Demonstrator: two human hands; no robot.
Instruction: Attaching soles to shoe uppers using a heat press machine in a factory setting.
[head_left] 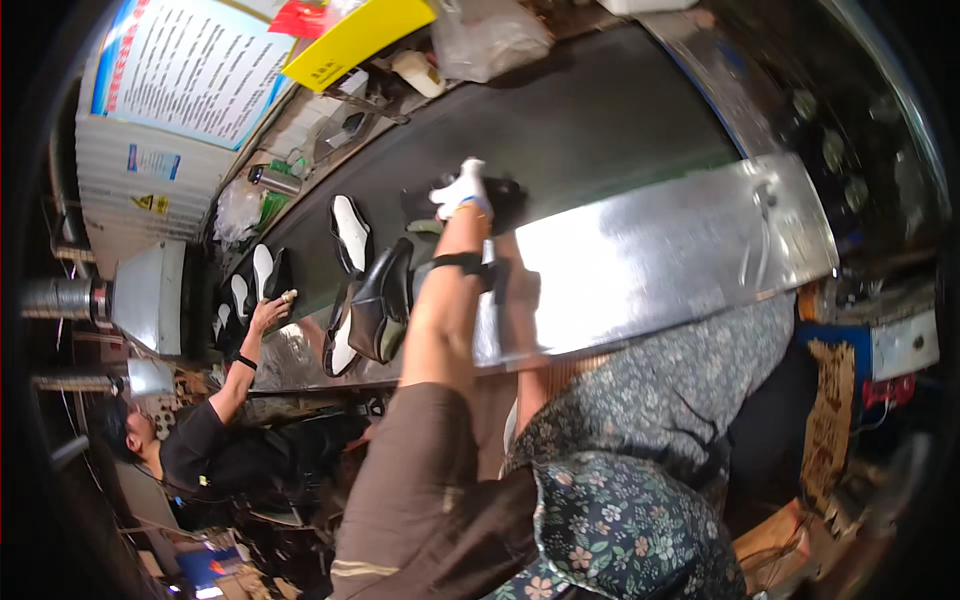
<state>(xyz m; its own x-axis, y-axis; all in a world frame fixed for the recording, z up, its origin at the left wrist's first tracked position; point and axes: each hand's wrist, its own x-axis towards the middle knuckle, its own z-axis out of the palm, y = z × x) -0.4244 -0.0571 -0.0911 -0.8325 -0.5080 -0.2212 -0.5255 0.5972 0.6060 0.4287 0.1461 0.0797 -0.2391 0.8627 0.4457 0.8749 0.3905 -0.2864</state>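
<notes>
My left hand (463, 192), in a white glove, reaches far over a dark belt. It is closed over a dark shoe (508, 197), which is blurred and shows on both sides of the glove. A small greenish piece (424, 227) lies just below the fingers. Nearer to me, beside my left forearm, stands a dark ankle-high shoe (381, 305). A shoe with a white sole-shaped face (349, 232) lies left of the hand, and another pale-faced shoe (342, 345) lies by the near edge. My right hand does not show; a strip of skin appears by the metal edge.
A shiny metal plate (660, 265) covers the belt's near right side. Across the dark belt (620, 100) stand a yellow box (360, 42) and plastic bags (488, 40). At left, a co-worker's hand (270, 312) is beside more shoes. A floral apron (630, 520) covers my body.
</notes>
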